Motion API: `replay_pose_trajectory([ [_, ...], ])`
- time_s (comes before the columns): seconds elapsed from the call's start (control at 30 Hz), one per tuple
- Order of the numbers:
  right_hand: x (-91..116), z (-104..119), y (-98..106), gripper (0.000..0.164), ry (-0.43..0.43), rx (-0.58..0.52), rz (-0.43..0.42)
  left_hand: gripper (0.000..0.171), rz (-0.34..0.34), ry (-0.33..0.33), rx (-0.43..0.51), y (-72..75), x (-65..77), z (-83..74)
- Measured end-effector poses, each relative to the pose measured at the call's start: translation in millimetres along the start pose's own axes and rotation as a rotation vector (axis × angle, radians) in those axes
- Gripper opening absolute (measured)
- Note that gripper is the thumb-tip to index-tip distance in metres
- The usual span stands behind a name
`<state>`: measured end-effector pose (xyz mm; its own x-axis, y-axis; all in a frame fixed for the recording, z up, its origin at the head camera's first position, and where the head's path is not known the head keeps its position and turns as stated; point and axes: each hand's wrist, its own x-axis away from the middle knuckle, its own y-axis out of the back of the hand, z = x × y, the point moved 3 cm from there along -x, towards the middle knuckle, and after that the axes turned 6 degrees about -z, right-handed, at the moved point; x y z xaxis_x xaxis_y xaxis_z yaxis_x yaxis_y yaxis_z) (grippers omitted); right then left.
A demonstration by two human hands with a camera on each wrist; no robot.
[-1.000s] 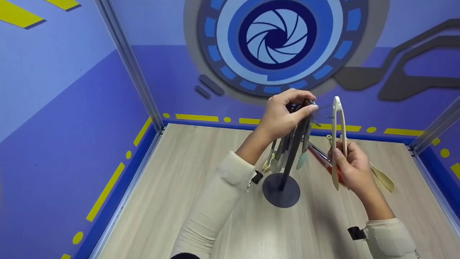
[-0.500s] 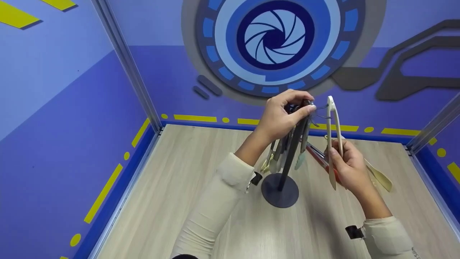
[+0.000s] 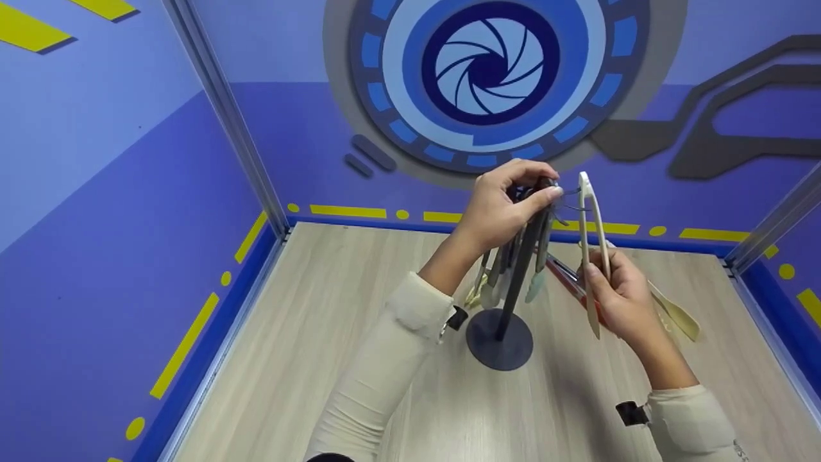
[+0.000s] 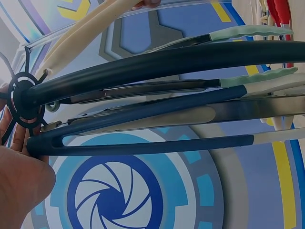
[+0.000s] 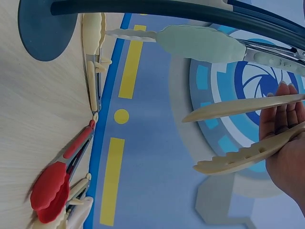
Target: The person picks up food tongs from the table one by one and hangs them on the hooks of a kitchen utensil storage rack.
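Observation:
In the head view my left hand [image 3: 503, 205] grips the top of a dark utensil stand [image 3: 521, 276] with thin hooks around its head. My right hand [image 3: 619, 289] holds cream-coloured tongs [image 3: 601, 224] upright by the arms, hinge end up. In the left wrist view the hinge end of these cream tongs [image 4: 86, 36] is right at one hook of the stand. Several other tongs hang from it, among them navy tongs [image 4: 157, 146] with pale tips and tongs with mint-green tips [image 5: 200, 44]. The arms of the cream tongs are spread apart in the right wrist view.
Red-tipped tongs [image 5: 50, 188] lie on the wooden table [image 3: 288, 359] behind the right hand. Cream tongs [image 5: 93, 47] lie along the back edge, and a cream utensil [image 3: 683, 321] lies at the right. Blue panels [image 3: 288, 147] wall the table in.
My right hand has brought the cream tongs a little to the left, so their hinge end now meets a hook. The left hand keeps its grip on the stand's top.

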<state>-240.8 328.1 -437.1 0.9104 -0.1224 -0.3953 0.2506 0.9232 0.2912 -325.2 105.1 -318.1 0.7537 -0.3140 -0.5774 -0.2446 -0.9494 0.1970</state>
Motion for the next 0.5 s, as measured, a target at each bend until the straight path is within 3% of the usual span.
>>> replay_pose_trajectory([
  [0.5,0.1,0.1,-3.2,0.021,0.013,0.008,0.013,0.022,0.005,-0.003,0.02,0.4,0.6,0.2],
])
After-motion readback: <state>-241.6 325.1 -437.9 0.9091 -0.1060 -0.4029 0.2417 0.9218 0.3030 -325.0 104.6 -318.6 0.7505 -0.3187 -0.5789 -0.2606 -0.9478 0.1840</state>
